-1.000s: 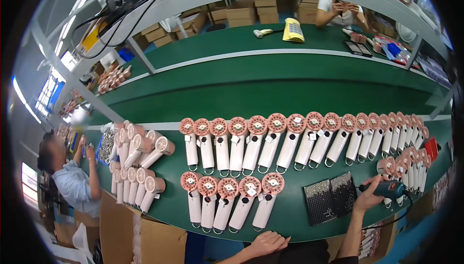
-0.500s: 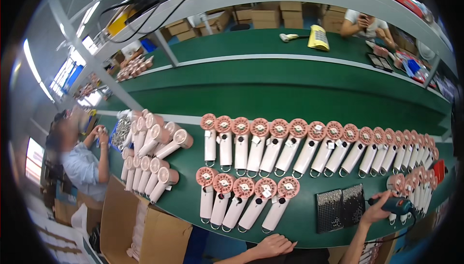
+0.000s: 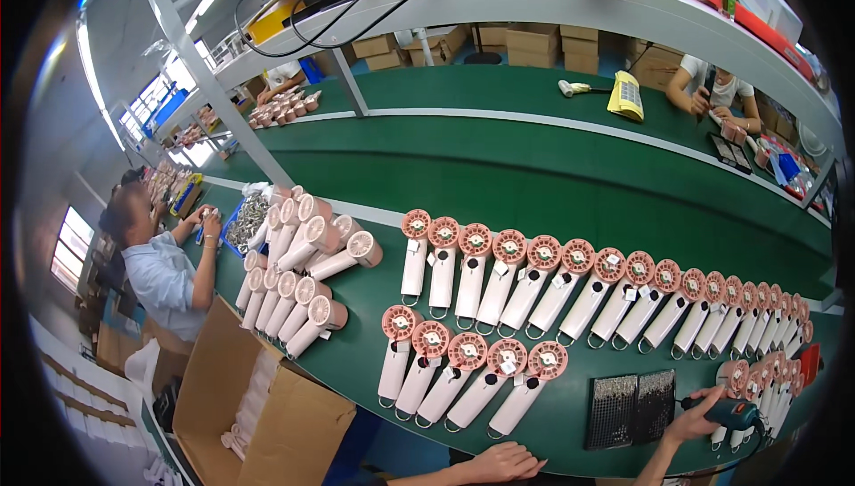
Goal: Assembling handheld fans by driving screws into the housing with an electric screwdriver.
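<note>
- Electric screwdriver (image 3: 737, 413), dark teal, gripped in the person's right hand (image 3: 691, 420) at lower right, its tip pointing left.
- Two black screw trays (image 3: 611, 410), side by side on the green workbench (image 3: 573, 379), just left of the tool.
- Left hand (image 3: 506, 462), fingers loosely curled closed, at the bench's near edge, below five pink-and-white handheld fans (image 3: 466, 352).
- Longer fan row behind; more fans clustered left and far right.

Smooth plastic fans (image 3: 531, 384), shiny metal loops (image 3: 495, 437), plastic power tool (image 3: 734, 413), matt cardboard box (image 3: 298, 428)
</note>
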A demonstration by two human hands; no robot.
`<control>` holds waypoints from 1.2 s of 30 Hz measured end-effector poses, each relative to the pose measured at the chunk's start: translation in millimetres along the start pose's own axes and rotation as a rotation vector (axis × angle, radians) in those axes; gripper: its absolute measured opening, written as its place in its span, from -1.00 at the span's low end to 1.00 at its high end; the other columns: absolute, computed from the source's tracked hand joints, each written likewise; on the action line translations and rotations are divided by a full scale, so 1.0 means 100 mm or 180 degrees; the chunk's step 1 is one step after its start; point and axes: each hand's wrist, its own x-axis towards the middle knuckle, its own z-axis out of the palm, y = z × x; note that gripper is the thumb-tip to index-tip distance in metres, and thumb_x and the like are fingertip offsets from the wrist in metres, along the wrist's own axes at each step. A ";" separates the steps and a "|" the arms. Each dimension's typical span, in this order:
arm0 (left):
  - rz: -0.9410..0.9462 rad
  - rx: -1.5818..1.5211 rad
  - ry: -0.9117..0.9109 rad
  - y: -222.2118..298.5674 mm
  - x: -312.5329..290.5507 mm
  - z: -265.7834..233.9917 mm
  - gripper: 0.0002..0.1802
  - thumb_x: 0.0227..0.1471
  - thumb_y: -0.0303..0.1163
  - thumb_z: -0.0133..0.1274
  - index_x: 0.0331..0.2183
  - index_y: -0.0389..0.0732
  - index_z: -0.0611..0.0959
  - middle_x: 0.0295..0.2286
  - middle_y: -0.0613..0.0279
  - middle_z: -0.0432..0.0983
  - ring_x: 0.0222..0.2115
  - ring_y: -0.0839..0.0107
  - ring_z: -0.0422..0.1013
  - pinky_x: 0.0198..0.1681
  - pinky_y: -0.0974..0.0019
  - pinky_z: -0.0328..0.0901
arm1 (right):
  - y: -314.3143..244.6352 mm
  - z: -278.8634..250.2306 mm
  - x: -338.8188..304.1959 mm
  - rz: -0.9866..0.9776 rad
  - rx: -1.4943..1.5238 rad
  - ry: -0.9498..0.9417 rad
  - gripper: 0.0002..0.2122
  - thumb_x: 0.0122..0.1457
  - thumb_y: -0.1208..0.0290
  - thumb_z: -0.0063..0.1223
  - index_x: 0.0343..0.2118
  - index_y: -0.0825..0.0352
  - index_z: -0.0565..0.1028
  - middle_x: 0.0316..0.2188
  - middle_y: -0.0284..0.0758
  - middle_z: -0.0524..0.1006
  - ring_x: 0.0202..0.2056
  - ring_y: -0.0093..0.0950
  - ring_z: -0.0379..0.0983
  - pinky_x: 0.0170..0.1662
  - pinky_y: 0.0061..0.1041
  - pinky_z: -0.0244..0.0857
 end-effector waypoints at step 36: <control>0.0034 -0.0002 0.0087 0.00 -0.04 0.02 -0.68 -0.05 -0.40 0.17 -0.69 -0.10 0.39 -0.72 0.33 0.21 -0.71 0.40 0.22 -0.62 0.38 0.11 | 0.18 -0.06 0.05 -0.0386 -0.0033 0.0077 -0.79 0.27 0.40 -0.04 -0.35 0.51 0.39 -0.62 -0.32 0.35 -0.60 -0.55 0.25 -0.53 -0.56 0.20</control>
